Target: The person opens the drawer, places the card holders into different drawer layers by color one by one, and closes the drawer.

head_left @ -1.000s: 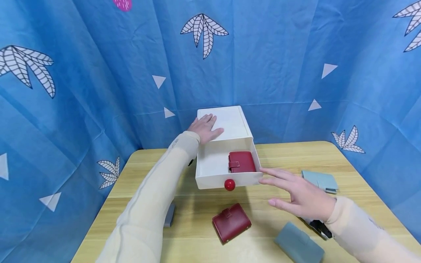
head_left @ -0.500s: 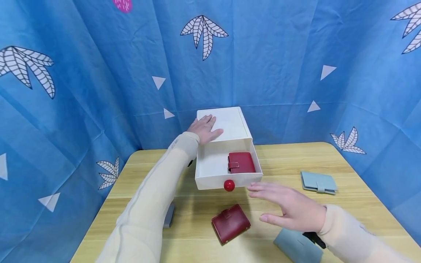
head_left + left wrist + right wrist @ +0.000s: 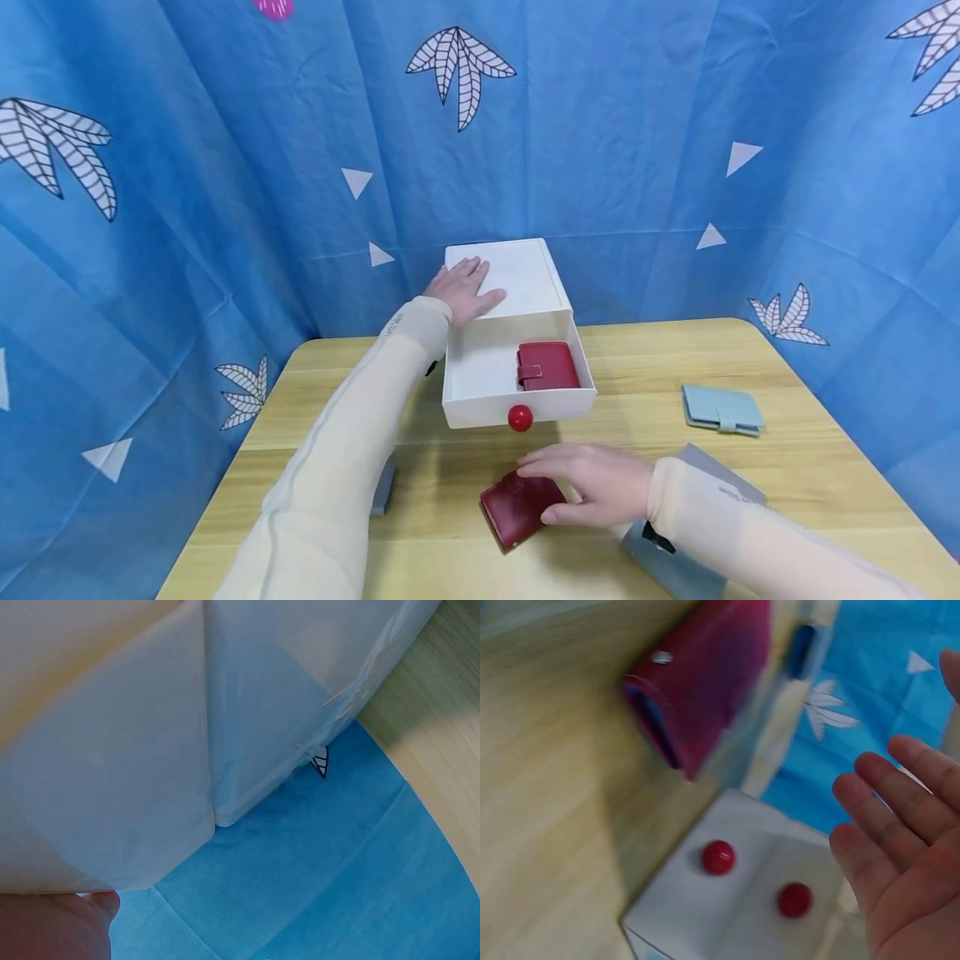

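My left hand (image 3: 461,292) lies with spread fingers on top of a white drawer box (image 3: 525,271). Its upper drawer (image 3: 476,367) is pulled out and has a red knob (image 3: 521,417) in front. Inside, at the right, sits a red wallet (image 3: 551,367) with a strap. A darker red wallet (image 3: 517,508) lies on the table before the box, and my right hand (image 3: 592,483) reaches over its right side. In the right wrist view that wallet (image 3: 705,682) shows apart from my extended fingers (image 3: 881,825).
A light blue wallet (image 3: 723,408) lies on the right of the wooden table (image 3: 637,358). Near my right forearm are a grey flat item (image 3: 723,471) and a blue-grey wallet (image 3: 660,554), partly covered. Another grey piece (image 3: 384,489) shows beside my left sleeve. Blue curtain (image 3: 637,125) stands behind.
My right hand has moved from beside the drawer's right front corner down and left to the dark red wallet. My left hand stays on the box top.
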`<state>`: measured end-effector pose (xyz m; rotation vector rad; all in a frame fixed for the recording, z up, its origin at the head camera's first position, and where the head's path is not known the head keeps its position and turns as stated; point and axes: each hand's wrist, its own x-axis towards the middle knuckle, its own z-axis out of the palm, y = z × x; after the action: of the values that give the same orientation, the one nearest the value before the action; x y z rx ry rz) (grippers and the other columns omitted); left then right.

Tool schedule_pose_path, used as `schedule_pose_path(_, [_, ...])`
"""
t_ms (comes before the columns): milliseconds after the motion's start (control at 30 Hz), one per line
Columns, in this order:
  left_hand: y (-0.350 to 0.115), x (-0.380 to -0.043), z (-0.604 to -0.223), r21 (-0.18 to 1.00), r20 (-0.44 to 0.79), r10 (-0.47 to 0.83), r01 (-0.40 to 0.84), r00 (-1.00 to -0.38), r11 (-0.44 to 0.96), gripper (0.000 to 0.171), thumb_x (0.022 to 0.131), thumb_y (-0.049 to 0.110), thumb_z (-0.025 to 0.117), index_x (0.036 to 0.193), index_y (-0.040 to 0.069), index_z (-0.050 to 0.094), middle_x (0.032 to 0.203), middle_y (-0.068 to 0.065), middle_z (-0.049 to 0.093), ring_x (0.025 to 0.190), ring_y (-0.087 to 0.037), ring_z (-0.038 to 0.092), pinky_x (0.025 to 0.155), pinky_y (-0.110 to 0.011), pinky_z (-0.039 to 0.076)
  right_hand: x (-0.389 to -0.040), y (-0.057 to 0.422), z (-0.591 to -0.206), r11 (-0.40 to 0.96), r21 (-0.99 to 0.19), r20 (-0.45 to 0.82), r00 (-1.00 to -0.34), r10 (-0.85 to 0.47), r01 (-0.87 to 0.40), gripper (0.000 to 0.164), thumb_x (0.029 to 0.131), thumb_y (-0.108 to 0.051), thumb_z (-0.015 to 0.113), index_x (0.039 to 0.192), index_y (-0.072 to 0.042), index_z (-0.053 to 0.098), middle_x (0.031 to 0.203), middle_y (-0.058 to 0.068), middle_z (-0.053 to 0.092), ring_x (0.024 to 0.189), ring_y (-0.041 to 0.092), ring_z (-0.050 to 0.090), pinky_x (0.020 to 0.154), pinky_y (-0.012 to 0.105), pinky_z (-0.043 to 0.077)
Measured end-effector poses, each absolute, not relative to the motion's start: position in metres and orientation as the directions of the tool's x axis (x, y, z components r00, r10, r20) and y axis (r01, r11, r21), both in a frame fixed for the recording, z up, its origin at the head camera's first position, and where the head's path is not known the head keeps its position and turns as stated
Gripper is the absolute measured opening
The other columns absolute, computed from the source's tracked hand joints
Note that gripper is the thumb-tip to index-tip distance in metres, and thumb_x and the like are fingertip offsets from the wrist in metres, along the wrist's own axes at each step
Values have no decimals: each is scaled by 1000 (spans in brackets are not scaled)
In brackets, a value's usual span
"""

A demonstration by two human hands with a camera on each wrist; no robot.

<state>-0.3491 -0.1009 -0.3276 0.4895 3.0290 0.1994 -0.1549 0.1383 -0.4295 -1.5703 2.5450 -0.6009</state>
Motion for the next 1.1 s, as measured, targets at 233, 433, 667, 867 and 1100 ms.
schedule_pose_path(233, [-101,-352,-328,141,-45,319,310,-947,940,82,93,69,26,156,18,12,162,-1,10,148,-20,2,118,-44,0,-171,124,-454,409,-368,42,-455,-890,-835,52,89,-42,66,133,-15,57,135,3,55,121,18,54,94,34,49])
schedule_pose_path(433, [-101,-353,-328,145,-48,314,304,-948,942,82,93,69,26,156,19,12,162,-1,9,148,-19,2,118,-44,-1,-179,112,-472,419,-320,-5,-441,-898,-850,60,82,-42,74,134,-18,56,138,7,52,124,20,51,96,34,47])
schedule_pose_path(667, [-100,-353,-328,140,-49,316,307,-947,941,82,93,70,25,156,19,11,162,-1,9,148,-19,2,118,-44,-1,-182,102,-485,384,-226,-15,-391,-920,-895,61,78,-38,78,133,-18,58,133,3,57,119,17,54,98,31,45])
schedule_pose_path(867, [-100,-352,-328,153,-47,321,311,-946,938,81,93,69,26,156,19,12,162,-1,9,148,-19,2,117,-44,-1,-183,99,-483,400,-235,-47,-401,-915,-886,60,79,-36,79,133,-19,57,133,1,57,120,15,54,97,30,45])
schedule_pose_path(1100, [-101,-351,-328,153,-49,319,308,-947,939,81,93,68,27,156,19,12,162,-1,9,148,-19,2,117,-44,-1,-185,103,-485,413,-254,-59,-412,-909,-875,60,80,-35,78,134,-19,57,134,0,56,121,15,53,98,30,45])
